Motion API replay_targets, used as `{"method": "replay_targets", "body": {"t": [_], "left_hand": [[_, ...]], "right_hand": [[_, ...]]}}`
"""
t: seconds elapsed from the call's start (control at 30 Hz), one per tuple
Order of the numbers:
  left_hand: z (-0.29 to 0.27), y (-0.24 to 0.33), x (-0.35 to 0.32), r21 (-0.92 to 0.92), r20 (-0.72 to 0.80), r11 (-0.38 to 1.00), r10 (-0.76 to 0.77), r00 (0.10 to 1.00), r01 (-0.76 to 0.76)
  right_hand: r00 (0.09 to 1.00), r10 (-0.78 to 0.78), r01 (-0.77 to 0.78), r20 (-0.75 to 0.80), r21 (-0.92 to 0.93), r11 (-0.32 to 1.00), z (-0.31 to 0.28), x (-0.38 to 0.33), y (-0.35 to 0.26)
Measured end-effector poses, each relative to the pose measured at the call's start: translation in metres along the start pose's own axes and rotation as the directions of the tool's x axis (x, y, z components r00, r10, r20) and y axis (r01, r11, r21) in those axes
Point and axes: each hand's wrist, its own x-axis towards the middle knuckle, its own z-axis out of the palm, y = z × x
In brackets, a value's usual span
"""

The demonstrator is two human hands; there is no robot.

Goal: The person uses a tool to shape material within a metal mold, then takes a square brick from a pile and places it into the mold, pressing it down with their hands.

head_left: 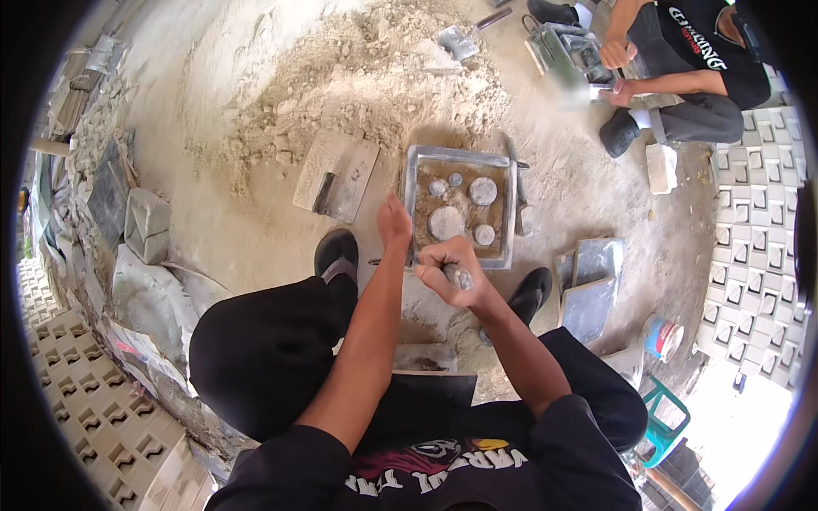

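Observation:
A square grey moulding frame (514, 204) lies on the ground between my feet. Packed brown sandy material (467, 207) fills it, with several round pale discs of different sizes, such as the large disc (446, 223), set in the surface. Against the frame's left side rests my left hand (394, 220); its fingers are mostly hidden. Above the near edge of the frame, my right hand (452, 271) is wrapped around a rounded greyish handle (461, 277). The handle's end points up toward me, and the hand covers the tool's lower part.
A board with a handle (341, 175) lies left of the frame, before a heap of crumbly sand (341, 94). Dark flat plates (590, 298) and a small tub (663, 339) are at right. A co-worker (682, 77) handles another mould (575, 55) at far right.

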Motion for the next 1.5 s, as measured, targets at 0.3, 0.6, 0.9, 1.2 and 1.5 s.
{"method": "replay_targets", "body": {"t": [0.3,0.6,0.9,1.2,1.5], "left_hand": [[-0.001,0.006,-0.002,-0.014,0.009,1.000,-0.010,1.000,0.010],[-0.001,0.004,0.000,0.029,-0.013,0.999,0.022,1.000,-0.021],[-0.002,-0.001,0.001,0.003,-0.011,1.000,0.011,1.000,-0.011],[0.001,-0.004,0.000,0.073,-0.042,0.994,0.081,0.996,-0.078],[-0.004,0.018,-0.013,0.097,-0.016,0.994,0.053,0.998,-0.052]], "right_hand": [[0.994,0.087,-0.088,-0.073,-0.016,0.996,-0.004,0.006,-0.012],[0.978,0.139,-0.126,-0.154,0.091,0.988,-0.014,-0.003,0.002],[0.996,0.073,-0.073,-0.045,0.006,0.997,-0.008,0.009,-0.015],[0.995,0.080,-0.079,-0.059,0.028,0.996,-0.027,-0.007,-0.005],[0.992,0.109,-0.109,-0.062,0.010,0.994,-0.041,-0.018,0.002]]}}
